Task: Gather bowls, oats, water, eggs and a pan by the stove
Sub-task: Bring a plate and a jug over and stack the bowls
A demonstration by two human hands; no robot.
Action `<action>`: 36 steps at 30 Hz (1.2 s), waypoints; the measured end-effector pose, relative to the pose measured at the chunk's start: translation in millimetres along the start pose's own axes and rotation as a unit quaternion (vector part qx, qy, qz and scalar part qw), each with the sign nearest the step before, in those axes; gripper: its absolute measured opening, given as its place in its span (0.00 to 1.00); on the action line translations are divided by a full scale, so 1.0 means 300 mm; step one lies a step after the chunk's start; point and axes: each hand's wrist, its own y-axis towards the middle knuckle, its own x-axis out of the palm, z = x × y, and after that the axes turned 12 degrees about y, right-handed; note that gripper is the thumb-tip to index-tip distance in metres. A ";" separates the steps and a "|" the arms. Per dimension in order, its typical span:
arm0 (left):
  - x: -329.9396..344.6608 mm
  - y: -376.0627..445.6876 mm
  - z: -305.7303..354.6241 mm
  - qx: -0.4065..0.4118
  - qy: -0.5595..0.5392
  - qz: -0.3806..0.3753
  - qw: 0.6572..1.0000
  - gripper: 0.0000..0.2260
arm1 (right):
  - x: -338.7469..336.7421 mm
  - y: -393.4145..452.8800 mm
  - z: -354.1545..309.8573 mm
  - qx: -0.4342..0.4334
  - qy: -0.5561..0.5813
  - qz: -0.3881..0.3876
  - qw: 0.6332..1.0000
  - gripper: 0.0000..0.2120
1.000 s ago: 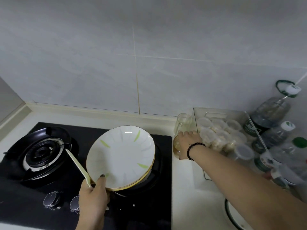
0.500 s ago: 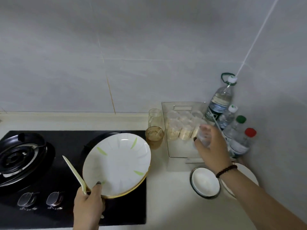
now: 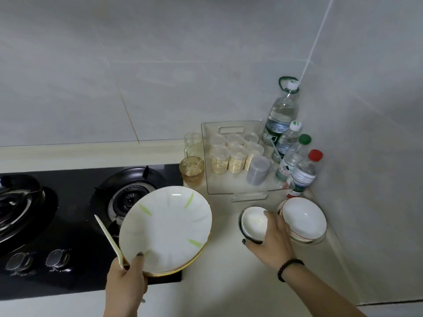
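Two bare forearms without sleeves reach into view, the left hand (image 3: pixel 127 279) and right hand (image 3: pixel 272 242) both with dark-painted fingernails, and a black beaded bracelet (image 3: pixel 288 268) circles the right wrist.

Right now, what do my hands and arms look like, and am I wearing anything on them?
Both arms are bare, with no sleeves in view. The right hand has a bracelet of dark round beads on the wrist and dark polish on the fingernails. The left hand also shows a dark-painted thumbnail; no bracelet, watch or ring is visible on it.
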 end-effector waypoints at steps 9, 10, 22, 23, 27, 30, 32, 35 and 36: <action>0.096 -0.041 -0.118 0.015 0.078 -0.011 0.997 0.08 | 0.042 -0.129 -0.053 0.094 0.355 0.010 0.930 0.03; 0.105 -0.049 -0.123 0.019 0.073 -0.011 0.997 0.07 | 0.046 -0.145 -0.080 0.147 0.380 -0.046 0.912 0.03; 0.189 -0.010 -0.149 0.080 0.112 -0.113 0.984 0.09 | 0.192 -0.202 -0.042 0.296 0.331 -0.159 0.882 0.07; 0.193 -0.001 -0.150 0.082 0.113 -0.123 0.982 0.09 | 0.198 -0.202 -0.037 0.296 0.332 -0.148 0.883 0.06; 0.210 0.040 -0.153 0.086 0.116 -0.152 0.978 0.09 | 0.212 -0.205 -0.041 0.293 0.344 -0.103 0.886 0.05; 0.220 0.070 -0.154 0.078 0.119 -0.165 0.976 0.10 | 0.222 -0.209 -0.052 0.294 0.351 -0.085 0.885 0.05; 0.223 0.086 -0.159 0.072 0.123 -0.174 0.974 0.09 | 0.229 -0.216 -0.059 0.294 0.347 -0.078 0.887 0.05; 0.225 0.108 -0.163 0.065 0.133 -0.192 0.970 0.09 | 0.244 -0.228 -0.068 0.293 0.341 -0.054 0.892 0.04; 0.225 0.115 -0.162 0.065 0.139 -0.197 0.968 0.08 | 0.249 -0.232 -0.069 0.295 0.339 -0.048 0.892 0.04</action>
